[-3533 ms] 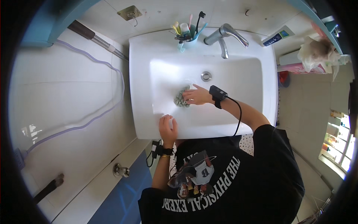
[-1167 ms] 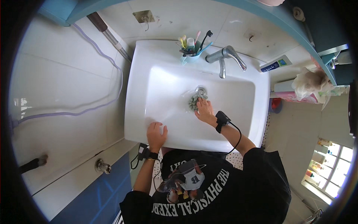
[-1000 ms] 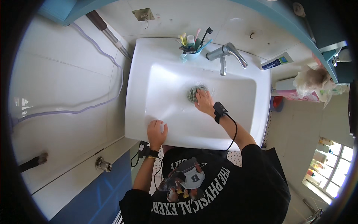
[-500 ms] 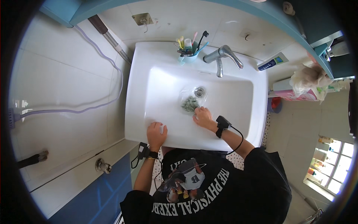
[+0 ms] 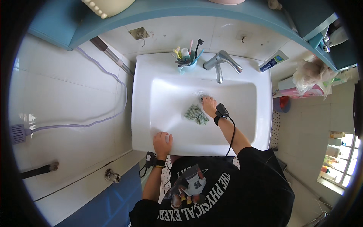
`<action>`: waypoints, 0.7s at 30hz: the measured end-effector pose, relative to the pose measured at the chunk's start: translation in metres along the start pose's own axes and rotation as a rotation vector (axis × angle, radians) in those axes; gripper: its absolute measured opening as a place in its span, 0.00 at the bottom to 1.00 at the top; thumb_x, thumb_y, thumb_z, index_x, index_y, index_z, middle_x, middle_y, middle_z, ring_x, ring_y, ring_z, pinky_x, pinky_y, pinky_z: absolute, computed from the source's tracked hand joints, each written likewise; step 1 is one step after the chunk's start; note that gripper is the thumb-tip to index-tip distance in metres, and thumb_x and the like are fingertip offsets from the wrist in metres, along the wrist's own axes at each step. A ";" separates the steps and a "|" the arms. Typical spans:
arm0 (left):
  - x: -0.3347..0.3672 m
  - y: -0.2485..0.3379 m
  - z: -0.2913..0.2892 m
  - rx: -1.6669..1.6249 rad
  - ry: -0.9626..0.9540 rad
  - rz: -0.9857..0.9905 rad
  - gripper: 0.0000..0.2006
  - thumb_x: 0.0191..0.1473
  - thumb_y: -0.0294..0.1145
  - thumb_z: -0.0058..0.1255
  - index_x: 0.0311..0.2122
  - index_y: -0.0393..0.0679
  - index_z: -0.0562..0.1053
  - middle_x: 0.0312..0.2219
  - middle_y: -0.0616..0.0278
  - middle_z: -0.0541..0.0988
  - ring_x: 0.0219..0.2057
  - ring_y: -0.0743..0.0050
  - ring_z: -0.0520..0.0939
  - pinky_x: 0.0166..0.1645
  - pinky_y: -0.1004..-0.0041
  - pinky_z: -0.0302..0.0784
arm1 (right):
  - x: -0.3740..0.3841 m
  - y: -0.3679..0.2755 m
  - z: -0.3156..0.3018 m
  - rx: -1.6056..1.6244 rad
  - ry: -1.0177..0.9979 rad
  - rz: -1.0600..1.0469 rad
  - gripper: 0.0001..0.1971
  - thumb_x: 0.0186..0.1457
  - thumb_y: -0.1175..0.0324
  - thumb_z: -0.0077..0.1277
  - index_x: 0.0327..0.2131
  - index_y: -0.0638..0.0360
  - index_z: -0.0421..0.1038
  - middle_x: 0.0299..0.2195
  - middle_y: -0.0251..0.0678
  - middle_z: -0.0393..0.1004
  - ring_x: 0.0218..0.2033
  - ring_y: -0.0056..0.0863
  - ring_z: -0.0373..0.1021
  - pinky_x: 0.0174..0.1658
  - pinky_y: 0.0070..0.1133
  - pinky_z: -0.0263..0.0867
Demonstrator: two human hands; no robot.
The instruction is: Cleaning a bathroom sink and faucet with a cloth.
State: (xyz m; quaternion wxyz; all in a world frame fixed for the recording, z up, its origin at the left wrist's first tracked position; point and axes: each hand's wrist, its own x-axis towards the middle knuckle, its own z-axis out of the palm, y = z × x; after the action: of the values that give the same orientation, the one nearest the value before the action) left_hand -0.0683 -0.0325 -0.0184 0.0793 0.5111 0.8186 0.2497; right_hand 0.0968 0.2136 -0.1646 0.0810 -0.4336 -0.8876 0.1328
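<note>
My right hand (image 5: 210, 106) reaches down to the metal drain (image 5: 201, 100) of the white sink (image 5: 141, 109), its fingers closed at the drain stopper and partly covering it. Just left of that hand a small crumpled green-and-white cloth (image 5: 196, 114) lies wet on the basin floor, apart from the fingers. My left hand (image 5: 162, 145) rests on the front left rim, fingers over the edge and thumb apart, with nothing visible in it. Each wrist wears a black strapped device with a cable.
A chrome faucet (image 5: 223, 64) and a pale blue cup (image 5: 188, 67) of toothbrushes stand at the sink's back. A toothpaste tube (image 5: 273, 61) leans at the back right. A blue shelf (image 5: 170, 16) arches overhead. At left runs a purple power cord (image 5: 81, 125).
My right hand has moved from beside the cloth to the drain. The cloth looks more spread out, and the water around it has shrunk. The whole view has shifted slightly.
</note>
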 end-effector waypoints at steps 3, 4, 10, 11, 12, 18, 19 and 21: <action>0.002 0.002 0.001 0.005 -0.015 0.015 0.07 0.41 0.33 0.51 0.24 0.40 0.70 0.23 0.58 0.72 0.29 0.58 0.72 0.35 0.64 0.65 | 0.005 0.003 -0.002 0.082 -0.072 0.081 0.11 0.48 0.64 0.45 0.34 0.59 0.65 0.31 0.39 0.66 0.35 0.39 0.65 0.35 0.35 0.62; 0.000 -0.002 0.002 0.025 -0.025 0.006 0.07 0.41 0.33 0.51 0.24 0.41 0.70 0.23 0.58 0.72 0.28 0.58 0.72 0.35 0.64 0.65 | 0.003 -0.010 -0.011 0.087 -0.070 0.086 0.11 0.48 0.64 0.45 0.34 0.59 0.65 0.31 0.39 0.66 0.35 0.39 0.65 0.35 0.35 0.62; 0.001 0.003 0.001 0.037 -0.005 0.017 0.07 0.40 0.32 0.51 0.24 0.41 0.70 0.23 0.58 0.72 0.28 0.58 0.72 0.35 0.64 0.65 | -0.047 -0.060 -0.058 0.163 -0.096 0.033 0.15 0.44 0.63 0.48 0.38 0.55 0.65 0.35 0.40 0.64 0.37 0.39 0.64 0.37 0.34 0.62; 0.003 0.005 0.001 0.039 -0.003 0.036 0.06 0.40 0.32 0.51 0.23 0.42 0.70 0.23 0.58 0.72 0.28 0.58 0.72 0.35 0.64 0.65 | -0.053 -0.053 -0.046 0.100 -0.041 -0.037 0.15 0.43 0.63 0.49 0.37 0.53 0.66 0.33 0.39 0.65 0.34 0.38 0.65 0.35 0.33 0.63; 0.003 0.004 0.000 0.039 -0.002 0.046 0.06 0.40 0.32 0.51 0.23 0.42 0.70 0.23 0.58 0.72 0.28 0.58 0.72 0.35 0.64 0.65 | -0.053 -0.051 -0.043 0.038 0.013 -0.114 0.15 0.41 0.63 0.51 0.36 0.51 0.66 0.31 0.37 0.65 0.31 0.38 0.66 0.34 0.33 0.63; -0.001 -0.001 0.003 0.031 0.021 0.050 0.06 0.41 0.32 0.51 0.23 0.42 0.70 0.23 0.58 0.72 0.28 0.57 0.72 0.35 0.63 0.65 | -0.059 -0.015 -0.054 0.403 -0.174 0.164 0.15 0.40 0.65 0.50 0.36 0.53 0.67 0.32 0.41 0.68 0.36 0.40 0.67 0.37 0.33 0.64; -0.002 -0.002 0.003 0.024 0.021 0.051 0.06 0.41 0.32 0.51 0.23 0.42 0.70 0.23 0.58 0.72 0.28 0.57 0.72 0.35 0.63 0.65 | -0.060 -0.009 -0.057 0.400 -0.174 0.158 0.15 0.40 0.65 0.50 0.36 0.53 0.67 0.32 0.41 0.68 0.36 0.40 0.67 0.37 0.33 0.64; -0.005 -0.003 0.002 0.018 0.026 0.049 0.06 0.41 0.32 0.51 0.23 0.42 0.70 0.22 0.58 0.72 0.28 0.57 0.72 0.35 0.63 0.65 | -0.059 0.005 -0.066 0.467 -0.088 0.288 0.13 0.42 0.63 0.51 0.34 0.54 0.68 0.30 0.42 0.69 0.34 0.37 0.68 0.35 0.30 0.65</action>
State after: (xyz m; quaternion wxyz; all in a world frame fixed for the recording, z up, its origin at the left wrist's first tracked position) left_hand -0.0677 -0.0371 -0.0218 0.0578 0.5284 0.8091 0.2506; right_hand 0.1537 0.1812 -0.1054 0.1204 -0.5185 -0.7650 0.3626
